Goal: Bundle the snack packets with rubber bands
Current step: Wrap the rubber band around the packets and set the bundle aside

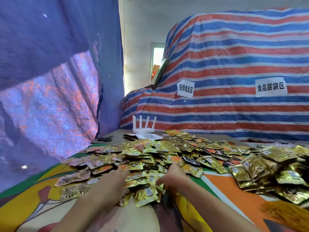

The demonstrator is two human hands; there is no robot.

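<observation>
A wide heap of small gold, orange and black snack packets (167, 153) covers the colourful table cloth (41, 195). My left hand (113, 180) lies flat on packets at the heap's near edge, fingers straight and pointing away from me. My right hand (172, 176) rests on the packets just to its right, fingers bent down into the pile with the thumb out to the left; whether it grips a packet is hidden. A mound of orange rubber bands (284, 213) lies at the lower right.
A white router (143, 128) with several antennas stands at the table's far edge. Black scissors (105, 139) and papers (147, 136) lie near it. A striped tarp (234, 81) covers a bulk behind the table; a blue tarp (50, 72) hangs left.
</observation>
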